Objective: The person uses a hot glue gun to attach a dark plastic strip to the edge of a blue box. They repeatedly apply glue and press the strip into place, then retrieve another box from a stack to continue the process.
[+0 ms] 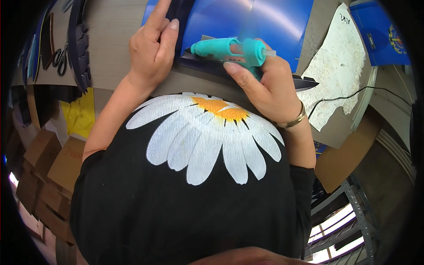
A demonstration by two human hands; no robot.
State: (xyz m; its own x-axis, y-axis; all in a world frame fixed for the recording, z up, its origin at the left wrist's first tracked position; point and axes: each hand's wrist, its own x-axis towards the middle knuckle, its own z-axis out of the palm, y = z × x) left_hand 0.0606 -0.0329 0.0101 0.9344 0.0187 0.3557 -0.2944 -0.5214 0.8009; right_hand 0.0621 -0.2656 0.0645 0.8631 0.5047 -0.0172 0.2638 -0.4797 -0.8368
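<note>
At the lower left, beside my workbench, I note stacked brown cardboard boxes; at its far right corner lies a blue rectangular package bearing a dark label and round emblem.

Glue gun nozzle tip too small to tell whether touching the blue sheet. Gun handle hidden inside the right hand. Sheet cut off by the top edge, its near edge covered by both hands. Left hand forefinger tip cut off at the top. Scissors at the surface's left edge blurred, partly hidden.
</note>
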